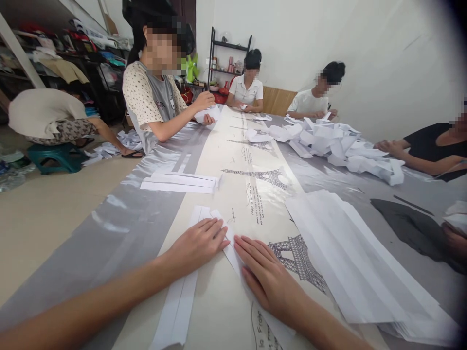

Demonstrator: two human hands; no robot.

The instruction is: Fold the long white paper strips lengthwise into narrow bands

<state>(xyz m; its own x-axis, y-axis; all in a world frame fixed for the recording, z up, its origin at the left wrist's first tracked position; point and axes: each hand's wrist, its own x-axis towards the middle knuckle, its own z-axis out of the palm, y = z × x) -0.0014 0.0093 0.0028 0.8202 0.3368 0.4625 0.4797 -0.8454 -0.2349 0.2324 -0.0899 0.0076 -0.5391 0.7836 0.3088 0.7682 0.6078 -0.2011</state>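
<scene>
A narrow folded paper strip (233,256) lies slantwise on the table between my hands. My left hand (204,240) presses on its upper part with the fingers bent and close together; whether they pinch the paper I cannot make out. Along the strip's right edge my right hand (268,272) lies flat, fingers stretched out, covering part of the paper. Another long strip with a lengthwise crease (178,306) runs beneath my left wrist. To the right of my right hand is a fanned stack of white paper sheets (350,253).
Several folded strips (178,183) lie farther up the table (160,233), which has an Eiffel Tower print. A heap of loose paper strips (328,141) is at the back right, a dark cloth (412,233) at the right. Co-workers sit around; one person (51,114) bends over a stool (56,156).
</scene>
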